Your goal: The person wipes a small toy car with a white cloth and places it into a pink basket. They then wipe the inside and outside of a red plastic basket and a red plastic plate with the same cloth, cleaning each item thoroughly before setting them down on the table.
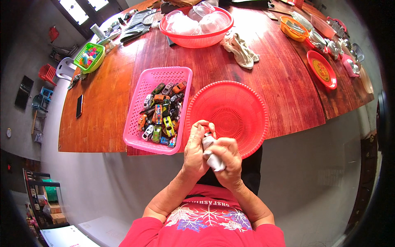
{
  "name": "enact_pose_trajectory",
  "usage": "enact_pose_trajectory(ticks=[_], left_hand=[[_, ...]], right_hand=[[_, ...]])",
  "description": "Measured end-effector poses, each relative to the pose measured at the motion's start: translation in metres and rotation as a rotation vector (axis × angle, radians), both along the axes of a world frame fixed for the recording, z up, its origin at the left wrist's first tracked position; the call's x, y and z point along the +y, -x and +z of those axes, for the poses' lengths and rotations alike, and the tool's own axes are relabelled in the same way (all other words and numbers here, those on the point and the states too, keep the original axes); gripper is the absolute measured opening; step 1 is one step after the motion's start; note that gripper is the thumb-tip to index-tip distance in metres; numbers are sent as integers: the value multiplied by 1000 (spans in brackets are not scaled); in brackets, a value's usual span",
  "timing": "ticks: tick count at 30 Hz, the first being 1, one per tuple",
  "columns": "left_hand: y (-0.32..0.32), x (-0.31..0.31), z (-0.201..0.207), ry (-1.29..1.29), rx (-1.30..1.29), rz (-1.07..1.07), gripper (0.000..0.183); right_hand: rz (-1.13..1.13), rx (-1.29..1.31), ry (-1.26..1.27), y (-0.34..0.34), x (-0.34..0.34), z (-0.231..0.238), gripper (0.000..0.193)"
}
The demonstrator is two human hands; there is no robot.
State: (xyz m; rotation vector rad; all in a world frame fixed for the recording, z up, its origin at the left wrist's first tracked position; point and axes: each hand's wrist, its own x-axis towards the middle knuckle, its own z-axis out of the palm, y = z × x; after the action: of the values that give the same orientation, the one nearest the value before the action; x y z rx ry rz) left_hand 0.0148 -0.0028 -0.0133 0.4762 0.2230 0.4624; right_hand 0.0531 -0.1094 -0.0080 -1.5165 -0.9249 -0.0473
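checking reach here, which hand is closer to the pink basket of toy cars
Left. The left hand is just off the corner of the pink basket; the right hand is past it, below the round red basket.

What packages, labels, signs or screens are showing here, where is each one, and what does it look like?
Dark flat rectangular phone screen: on the wooden table's left edge, black, unlit.
Brown cardboard boxes: lower left, on a dark metal shelf rack, stacked.
Round red plate with a yellow-green printed centre: right side of the table.

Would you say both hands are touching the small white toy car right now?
Touching: the head view shows the left hand and right hand wrapped around the white toy car.
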Motion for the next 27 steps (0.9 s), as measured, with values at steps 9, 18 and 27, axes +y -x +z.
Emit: enact_pose_trajectory(ticks=[9,18,27], left_hand=[[1,4,7,37,134,42,20],[-2,-5,17,-8,161,-6,21],[2,5,-11,77,66,-35,25]], right_hand=[[52,-206,28,-1,-2,-4,37],[-103,-201,69,-13,19,0,40],[18,-193,82,3,-8,-11,40]])
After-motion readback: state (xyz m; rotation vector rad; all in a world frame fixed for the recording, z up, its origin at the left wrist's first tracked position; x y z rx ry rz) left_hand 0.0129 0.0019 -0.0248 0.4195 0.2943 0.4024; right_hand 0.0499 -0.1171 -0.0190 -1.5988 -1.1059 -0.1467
